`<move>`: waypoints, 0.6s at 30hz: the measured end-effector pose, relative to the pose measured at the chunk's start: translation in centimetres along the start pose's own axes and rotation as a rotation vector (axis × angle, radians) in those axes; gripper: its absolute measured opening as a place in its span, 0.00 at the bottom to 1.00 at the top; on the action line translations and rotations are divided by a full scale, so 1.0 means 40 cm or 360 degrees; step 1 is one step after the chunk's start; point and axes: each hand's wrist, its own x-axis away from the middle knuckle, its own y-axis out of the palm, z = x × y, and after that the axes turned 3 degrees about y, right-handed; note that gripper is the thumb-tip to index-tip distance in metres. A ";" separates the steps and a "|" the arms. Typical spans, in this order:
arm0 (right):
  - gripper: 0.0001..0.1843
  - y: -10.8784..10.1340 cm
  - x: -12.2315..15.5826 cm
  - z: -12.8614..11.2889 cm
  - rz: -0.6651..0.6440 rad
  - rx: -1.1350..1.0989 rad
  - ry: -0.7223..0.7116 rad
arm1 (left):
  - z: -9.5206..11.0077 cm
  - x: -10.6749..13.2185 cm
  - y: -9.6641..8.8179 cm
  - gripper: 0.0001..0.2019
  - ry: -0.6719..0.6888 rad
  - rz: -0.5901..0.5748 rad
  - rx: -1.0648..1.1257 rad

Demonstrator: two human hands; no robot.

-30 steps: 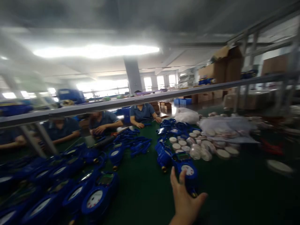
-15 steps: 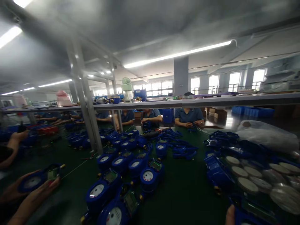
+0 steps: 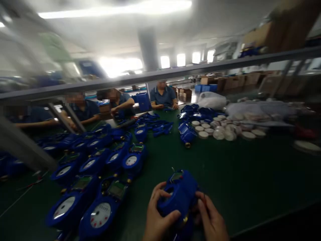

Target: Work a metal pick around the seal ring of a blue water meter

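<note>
Low in the middle of the view, a blue water meter (image 3: 184, 195) is held tilted above the green tabletop. A small display shows on its upper end, with thin pale wire ends sticking up there. My left hand (image 3: 157, 214) is wrapped round its left side, thumb across the near face. At the meter's right edge my right hand (image 3: 210, 214) is closed, its fingertips against the housing. A thin reddish thing shows by those fingertips, too blurred to name. Several blue meters with white dials, one of them a near meter (image 3: 100, 214), stand in rows to the left.
White round discs (image 3: 203, 134) and clear bags lie at the back right. A meter on its side (image 3: 187, 134) lies beside them, near blue straps (image 3: 160, 127). A shelf (image 3: 175, 71) spans above the table. Co-workers (image 3: 163, 95) sit across it.
The view has swung right and down. Both my hands now show round a water meter low in the middle; earlier only a fingertip beside a meter showed at the lower right.
</note>
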 end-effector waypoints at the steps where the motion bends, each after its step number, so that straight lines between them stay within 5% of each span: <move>1: 0.31 0.001 0.007 -0.010 -0.0017 0.0005 -0.0048 | 0.009 -0.005 0.001 0.23 0.0048 -0.0033 -0.0120; 5: 0.28 0.001 0.036 -0.042 0.0094 0.0037 -0.0208 | 0.009 -0.022 0.001 0.16 0.0094 -0.0051 -0.0173; 9: 0.21 -0.042 0.093 -0.058 0.0218 0.0366 -0.0428 | -0.026 -0.027 -0.012 0.21 -0.0117 0.0237 0.0247; 12: 0.18 -0.099 0.131 -0.074 0.0124 0.0731 -0.0504 | -0.049 -0.028 -0.016 0.26 -0.0329 0.0497 0.0561; 18: 0.15 -0.173 0.142 -0.138 -0.0004 0.1083 -0.0890 | -0.046 -0.032 -0.007 0.20 -0.0560 0.0708 0.0831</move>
